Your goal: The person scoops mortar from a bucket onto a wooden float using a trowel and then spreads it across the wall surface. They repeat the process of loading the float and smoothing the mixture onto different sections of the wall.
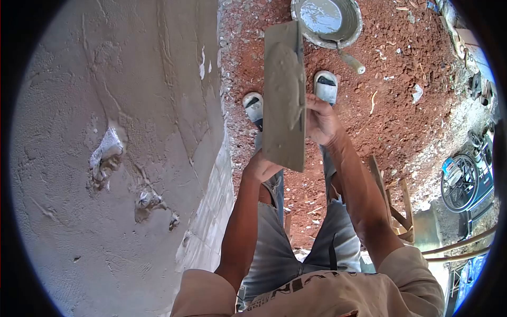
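A long rectangular plastering float (274,105) is held up in front of my legs, with a smear of wet grey mortar (285,74) on its upward face. My right hand (321,122) is closed on the float's right side, some fingers hidden behind it. At its lower left corner, my left hand (262,168) grips the end, its fingers partly beneath the board. On my left stands a wall (68,227) coated in wet grey plaster, where crumpled plastic (110,145) pokes out of a rough hollow, with a second hollow (148,202) lower down.
Ahead on the red soil (391,105) stands a round bucket (355,25) holding grey liquid mix. A trowel (351,61) rests at its rim, handle outward. Wooden pieces (405,203) stand beside my right leg. Farther right are a spoked wheel (459,182) and hoses (459,247).
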Tool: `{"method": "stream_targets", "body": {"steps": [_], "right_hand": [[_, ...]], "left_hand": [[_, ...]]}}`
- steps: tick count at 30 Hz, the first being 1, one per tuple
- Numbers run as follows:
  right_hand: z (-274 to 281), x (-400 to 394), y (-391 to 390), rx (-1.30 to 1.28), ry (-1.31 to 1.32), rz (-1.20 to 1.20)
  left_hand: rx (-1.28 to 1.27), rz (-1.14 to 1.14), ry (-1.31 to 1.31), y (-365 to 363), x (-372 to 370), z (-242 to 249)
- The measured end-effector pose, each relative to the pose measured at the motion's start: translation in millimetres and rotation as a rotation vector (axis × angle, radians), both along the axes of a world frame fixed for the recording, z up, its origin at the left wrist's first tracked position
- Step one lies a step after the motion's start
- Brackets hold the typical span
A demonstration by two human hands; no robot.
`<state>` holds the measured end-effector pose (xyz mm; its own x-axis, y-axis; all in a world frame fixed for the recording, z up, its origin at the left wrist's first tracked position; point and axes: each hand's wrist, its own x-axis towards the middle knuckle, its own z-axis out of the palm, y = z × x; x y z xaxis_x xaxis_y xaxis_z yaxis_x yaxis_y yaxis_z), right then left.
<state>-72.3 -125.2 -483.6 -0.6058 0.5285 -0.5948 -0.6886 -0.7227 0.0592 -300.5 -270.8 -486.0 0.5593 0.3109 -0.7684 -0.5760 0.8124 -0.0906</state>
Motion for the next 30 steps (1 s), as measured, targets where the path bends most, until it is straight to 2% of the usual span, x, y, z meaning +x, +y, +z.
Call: {"method": "stream_targets", "body": {"steps": [3, 5, 7, 10, 11, 12, 15, 16, 19, 21, 22, 24, 26, 28, 30], "right_hand": [[-37.1, -50.0, -0.7, -0.021, -0.148, -0.036], [-75.7, -88.8, -2.3, -0.039, -0.196, -0.031], [-110.2, -138.3, 2.1, -0.081, -0.212, -0.086], [-241.6, -218.4, -18.0, 0.015, -0.125, -0.087], [-258.4, -239.6, -12.4, -0.028, -0.186, -0.073], [-268.8, -258.8, 1.9, -0.064, -0.248, -0.059], [-268.3, -313.6, 16.7, -0.09, -0.395, -0.049], [-260.5, -322.1, 23.2, -0.076, -0.451, -0.051], [-166.4, -328.3, 2.6, 0.015, -0.629, -0.021], [-149.9, -326.0, -12.3, 0.164, -0.678, -0.1], [-163.1, -334.1, -24.5, 0.243, -0.704, -0.215], [-187.3, -331.3, -19.1, 0.145, -0.724, -0.139], [-243.0, -316.5, 6.3, -0.108, -0.529, -0.033], [-301.2, -320.6, 28.9, -0.064, -0.634, -0.041], [-300.2, -319.3, 44.4, -0.062, -0.579, -0.031]], "left_hand": [[-0.015, -0.37, 0.642, -25.5, -51.9, 29.3], [0.181, -0.854, 1.085, -61.3, -82.9, 56.0], [0.237, -0.981, 1.322, -100.7, -97.6, 82.0], [0.188, -1.183, 1.39, -95.9, -79.7, 97.9], [0.194, -1.283, 1.437, -90.3, -75.2, 92.4], [0.164, -1.272, 1.477, -81.3, -75.7, 83.6], [0.063, -1.366, 1.522, -62.4, -76.5, 71.5], [0.134, -1.316, 1.573, -69.7, -80.3, 69.4], [0.026, -1.344, 1.503, -58.4, -79.5, 69.3], [0.114, -1.354, 1.525, -58.8, -84.5, 71.8], [0.166, -1.35, 1.542, -56.7, -87.3, 67.5], [0.126, -1.342, 1.538, -47.7, -89.7, 64.0], [0.066, -1.38, 1.557, -42.3, -93.4, 66.5], [0.084, -1.39, 1.571, -41.9, -98.6, 61.7], [0.114, -1.442, 1.57, -41.7, -102.0, 59.6]]}}
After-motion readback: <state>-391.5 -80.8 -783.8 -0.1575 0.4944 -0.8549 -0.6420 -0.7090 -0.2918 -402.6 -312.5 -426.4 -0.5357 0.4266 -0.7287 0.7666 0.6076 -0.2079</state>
